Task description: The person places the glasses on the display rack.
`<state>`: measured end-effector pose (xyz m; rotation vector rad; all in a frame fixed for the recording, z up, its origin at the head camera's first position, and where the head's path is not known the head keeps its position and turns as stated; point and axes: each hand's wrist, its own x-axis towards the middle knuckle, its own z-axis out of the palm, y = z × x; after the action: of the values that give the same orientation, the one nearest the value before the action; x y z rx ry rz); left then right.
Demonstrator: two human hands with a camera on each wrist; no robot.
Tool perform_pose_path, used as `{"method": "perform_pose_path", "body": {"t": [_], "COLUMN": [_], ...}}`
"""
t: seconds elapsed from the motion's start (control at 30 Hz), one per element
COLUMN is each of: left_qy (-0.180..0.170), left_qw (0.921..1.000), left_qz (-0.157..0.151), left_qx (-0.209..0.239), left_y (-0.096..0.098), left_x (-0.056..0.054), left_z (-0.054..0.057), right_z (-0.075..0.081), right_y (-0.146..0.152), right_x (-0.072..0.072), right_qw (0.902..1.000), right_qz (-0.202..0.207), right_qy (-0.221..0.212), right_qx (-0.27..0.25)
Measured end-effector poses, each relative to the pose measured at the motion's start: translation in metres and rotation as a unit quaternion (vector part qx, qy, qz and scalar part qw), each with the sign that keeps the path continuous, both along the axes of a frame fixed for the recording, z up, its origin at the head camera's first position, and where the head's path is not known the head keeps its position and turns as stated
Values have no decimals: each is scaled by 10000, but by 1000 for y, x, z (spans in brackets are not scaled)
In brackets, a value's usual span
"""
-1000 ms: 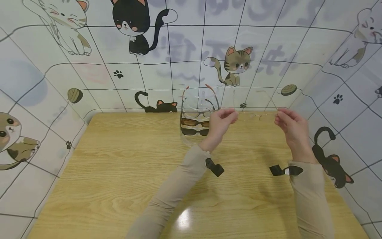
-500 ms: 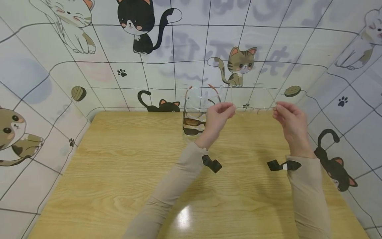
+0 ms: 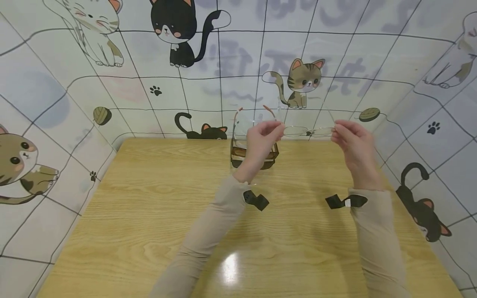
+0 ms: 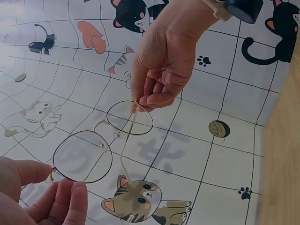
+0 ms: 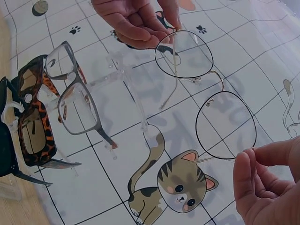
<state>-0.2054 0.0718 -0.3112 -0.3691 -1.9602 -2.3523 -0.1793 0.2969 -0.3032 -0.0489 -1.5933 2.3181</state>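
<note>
Both hands hold one pair of round, thin wire-rimmed glasses (image 3: 297,131) by its outer ends, raised before the back wall. My left hand (image 3: 260,142) pinches one end between thumb and fingers. At the other end, my right hand (image 3: 355,151) has the same kind of pinch. In the right wrist view the dark rims and gold bridge of the glasses (image 5: 226,125) show, with the thin temples reaching away behind the lenses. To the left is a clear display stand (image 5: 136,96) bearing other eyewear, partly hidden behind my left hand in the head view.
The stand carries grey-framed glasses (image 5: 77,108), tortoiseshell sunglasses (image 5: 47,145) and black sunglasses (image 5: 5,140), one above another. It stands at the back of a wooden table (image 3: 156,198). Cat-print sheeting (image 3: 238,54) covers the walls behind and on both sides.
Both hands have lifted and moved left with the wire-rimmed glasses, closer to the stand. My left hand now overlaps more of the eyewear there.
</note>
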Motion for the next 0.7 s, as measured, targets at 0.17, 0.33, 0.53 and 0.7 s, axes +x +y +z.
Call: {"method": "perform_pose_path", "body": {"t": [0.17, 0.33, 0.53, 0.7], "left_qy": [-32, -89, -53, -73], "left_qw": [9998, 9997, 9997, 9992], "left_qz": [28, 53, 245, 399], "left_qx": [-215, -213, -69, 9], "left_y": [-12, -24, -36, -45], "left_x": [-2, -6, -11, -15], "left_z": [3, 4, 5, 6], "right_z": [1, 3, 5, 4], "right_y": [-10, -20, -33, -42], "right_x": [-5, -11, -20, -28], "right_qw": [9999, 9998, 9995, 9989], "right_qz": [139, 188, 277, 398], "right_qy": [57, -10, -91, -108], "right_qx": [-39, 54, 145, 204]}}
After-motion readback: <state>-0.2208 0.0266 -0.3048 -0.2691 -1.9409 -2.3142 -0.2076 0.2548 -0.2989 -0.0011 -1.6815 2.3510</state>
